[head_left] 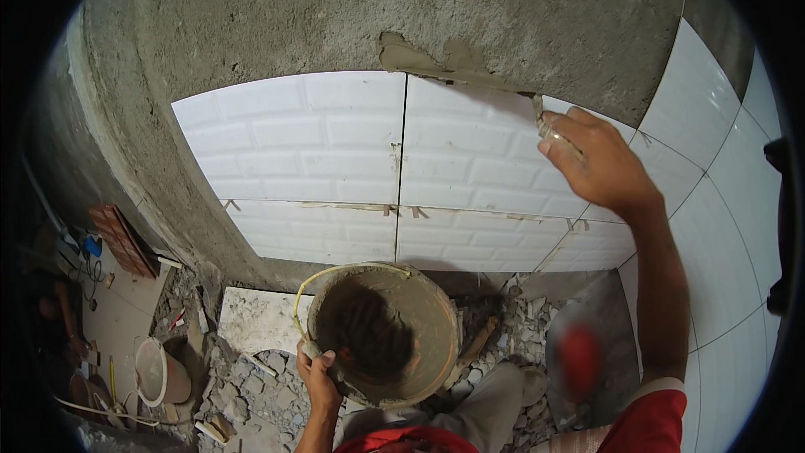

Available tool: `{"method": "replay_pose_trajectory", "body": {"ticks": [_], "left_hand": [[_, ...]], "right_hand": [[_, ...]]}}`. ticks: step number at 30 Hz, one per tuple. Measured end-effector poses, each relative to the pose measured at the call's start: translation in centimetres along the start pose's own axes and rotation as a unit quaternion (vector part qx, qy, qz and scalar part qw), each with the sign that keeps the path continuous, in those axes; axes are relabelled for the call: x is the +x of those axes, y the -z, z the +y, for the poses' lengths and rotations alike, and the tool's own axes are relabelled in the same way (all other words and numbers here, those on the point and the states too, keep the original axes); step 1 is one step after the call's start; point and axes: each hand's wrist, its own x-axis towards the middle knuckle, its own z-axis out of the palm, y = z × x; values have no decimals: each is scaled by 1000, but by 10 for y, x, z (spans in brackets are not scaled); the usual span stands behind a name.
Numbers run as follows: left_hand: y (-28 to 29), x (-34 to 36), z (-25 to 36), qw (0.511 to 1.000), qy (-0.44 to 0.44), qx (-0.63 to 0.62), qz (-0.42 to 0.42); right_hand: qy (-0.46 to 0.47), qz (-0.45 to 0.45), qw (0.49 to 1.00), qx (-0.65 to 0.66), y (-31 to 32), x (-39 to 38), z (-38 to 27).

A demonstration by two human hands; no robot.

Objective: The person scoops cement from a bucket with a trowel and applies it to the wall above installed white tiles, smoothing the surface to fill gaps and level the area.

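My left hand point(319, 377) is closed on the rim and yellow handle end of a mortar bucket point(443, 331), which tilts so its inside shows. Dark wet mortar point(373, 331) coats the bottom of it. Up at the wall, my right hand point(602, 159) is closed around a small trowel point(562, 141). Its blade is mostly hidden and touches the top edge of a white brick-patterned tile point(470, 130). Fresh mortar point(415, 60) lies smeared along that edge, reaching left past the joint with another white tile point(327, 134).
Rough grey plaster point(277, 8) rises above the tiles; glossy white tiles point(729, 226) cover the right wall. Rubble point(251, 398) lies around my legs, with a loose board point(264, 319). At left stand a dirty bucket point(163, 373) and red-brown panels point(122, 239); another person's arm point(67, 319) shows.
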Motion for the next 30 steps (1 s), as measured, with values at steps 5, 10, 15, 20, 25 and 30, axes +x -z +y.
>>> {"method": "replay_pose_trajectory", "body": {"ticks": [5, 10, 15, 20, 25, 30], "left_hand": [[0, 1, 0, 1000, -10, 13, -9], [0, 0, 0, 1000, -7, 4, 13], [-2, 1, 3, 1000, 0, 5, 17], [3, 0, 1, 1000, -2, -1, -2], [6, 1, -1, 1000, -6, -6, -6], [1, -1, 4, 1000, 1, 5, -13]], "right_hand": [[13, -27, 999, 21, 36, 10, 9], [13, 11, 1000, 3, 35, -2, 10], [8, 34, 999, 14, 0, -12, 9], [-10, 51, 998, 20, -26, -15, 3], [-11, 16, 1000, 17, -10, -8, -4], [18, -27, 999, 12, 23, 3, 0]]}}
